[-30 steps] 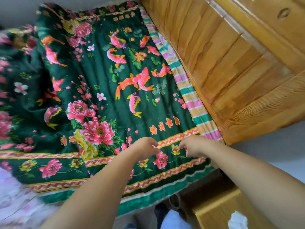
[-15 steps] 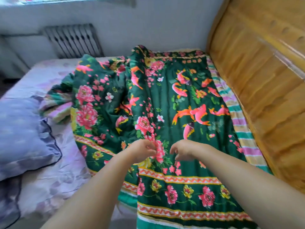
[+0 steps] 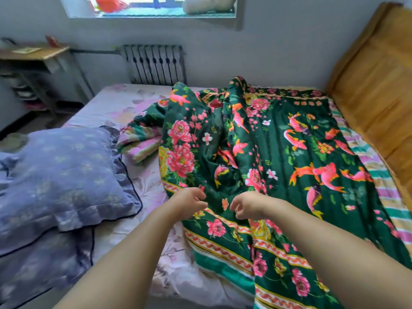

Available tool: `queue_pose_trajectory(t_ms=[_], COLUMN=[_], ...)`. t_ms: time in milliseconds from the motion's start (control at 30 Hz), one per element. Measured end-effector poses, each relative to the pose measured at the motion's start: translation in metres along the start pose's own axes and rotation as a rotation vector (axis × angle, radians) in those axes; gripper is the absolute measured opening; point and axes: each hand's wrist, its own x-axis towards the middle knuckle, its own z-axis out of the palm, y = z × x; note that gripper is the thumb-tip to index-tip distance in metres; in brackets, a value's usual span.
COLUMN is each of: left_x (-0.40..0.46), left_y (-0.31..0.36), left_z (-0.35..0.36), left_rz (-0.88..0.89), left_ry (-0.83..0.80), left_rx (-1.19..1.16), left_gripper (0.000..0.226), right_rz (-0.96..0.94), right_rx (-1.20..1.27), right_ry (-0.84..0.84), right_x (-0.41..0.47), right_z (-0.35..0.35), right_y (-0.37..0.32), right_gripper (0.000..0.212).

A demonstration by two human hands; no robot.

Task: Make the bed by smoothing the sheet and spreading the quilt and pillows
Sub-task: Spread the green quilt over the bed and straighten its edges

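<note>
Hovering hands [image 3: 217, 205], rumpled quilt [image 3: 278, 152], purple pillow [image 3: 60, 175]

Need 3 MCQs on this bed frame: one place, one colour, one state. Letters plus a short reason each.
1. Where does the pillow lie relative to the quilt?
A. on top of it
B. left of it
C. right of it

2. Main ground colour of the quilt?
A. dark green
B. white
C. grey

3. How does the quilt lie?
A. folded into a neat square
B. spread flat across the whole bed
C. bunched, leaving the sheet bare on the left

Key: 1 B, the pillow sits on the sheet to the left; 2 A, green under pink flowers and fish; 3 C, ridges run through its middle.
</note>
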Motion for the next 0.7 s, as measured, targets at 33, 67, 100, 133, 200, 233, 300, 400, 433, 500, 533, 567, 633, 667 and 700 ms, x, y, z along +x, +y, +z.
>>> queue_pose_trajectory(t_ms=[33, 67, 100, 133, 200, 233, 300, 400, 433, 500, 533, 567, 633, 667, 700], left_x=[-0.001, -0.002, -0.003, -0.002, 0.000, 0.001, 0.006, 0.024, 0.036, 0.052, 0.064, 0.074, 0.102, 0.113, 0.122], left_y=[-0.018, -0.026, -0.037, -0.048, -0.067, -0.075, -0.092, -0.115, -0.125, -0.137, -0.145, -0.151, -0.168, -0.174, -0.178], left_z=[-0.010, -0.014, -0.019, -0.024, -0.033, -0.038, -0.046, -0.061, -0.071, -0.085, -0.095, -0.104, -0.119, -0.126, -0.131], left_rz=[-0.015, -0.022, -0.039, -0.046, -0.069, -0.095, -0.124, -0.150, -0.166, -0.192, -0.199, -0.210, -0.230, -0.238, -0.247], left_ry=[0.010, 0.017, 0.024, 0.034, 0.047, 0.048, 0.044, 0.049, 0.047, 0.042, 0.042, 0.032, 0.017, 0.020, 0.025], left_rx=[-0.028, -0.038, -0.058, -0.070, -0.109, -0.134, -0.157, -0.175, -0.178, -0.186, -0.186, -0.176, -0.175, -0.187, -0.207], left_gripper=[0.034, 0.033, 0.032, 0.030, 0.028, 0.027, 0.026, 0.027, 0.027, 0.028, 0.028, 0.028, 0.029, 0.030, 0.030], right_rz=[-0.013, -0.013, -0.023, -0.020, -0.028, -0.038, -0.052, -0.085, -0.097, -0.099, -0.092, -0.084, -0.057, -0.038, -0.014], right_rx=[-0.024, -0.029, -0.038, -0.032, -0.034, -0.036, -0.025, -0.019, -0.013, 0.019, 0.053, 0.078, 0.117, 0.132, 0.147], right_ry=[-0.013, -0.017, -0.027, -0.042, -0.058, -0.071, -0.093, -0.109, -0.111, -0.100, -0.092, -0.075, -0.055, -0.045, -0.030], right_x=[0.012, 0.016, 0.025, 0.033, 0.053, 0.064, 0.086, 0.121, 0.141, 0.165, 0.181, 0.194, 0.224, 0.235, 0.246], right_z=[0.001, 0.003, 0.005, 0.005, 0.007, 0.007, 0.007, 0.004, 0.001, -0.005, -0.011, -0.016, -0.028, -0.034, -0.039], right_y=[-0.016, -0.022, -0.032, -0.041, -0.058, -0.065, -0.081, -0.101, -0.110, -0.120, -0.125, -0.130, -0.138, -0.140, -0.142], right_gripper=[0.039, 0.039, 0.038, 0.038, 0.037, 0.037, 0.036, 0.037, 0.037, 0.037, 0.038, 0.039, 0.040, 0.040, 0.041])
